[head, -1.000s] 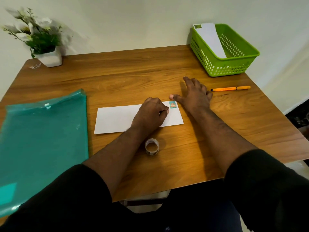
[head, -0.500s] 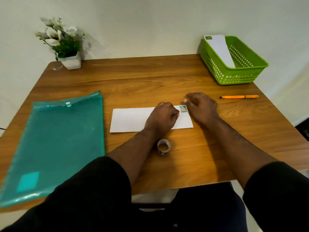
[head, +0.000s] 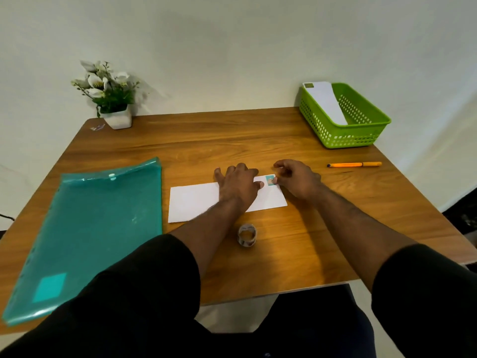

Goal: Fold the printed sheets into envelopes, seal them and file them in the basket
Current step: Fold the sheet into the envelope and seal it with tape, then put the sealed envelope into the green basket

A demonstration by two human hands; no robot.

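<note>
A white envelope lies flat at the middle of the wooden table, with a small teal stamp at its top right corner. My left hand rests palm down on the envelope, fingers spread, thumb tip beside the stamp. My right hand is curled at the envelope's right end, its fingertips touching the stamp's right edge. The green basket stands at the back right with one white envelope leaning inside it.
A small roll of stamps stands just in front of the envelope. A teal plastic folder covers the table's left side. An orange pen lies right of my right hand. A potted white flower stands at the back left.
My left hand opened from a fist and spread flat on the envelope. My right hand curled in from flat on the table to the stamp. The camera tilted up.
</note>
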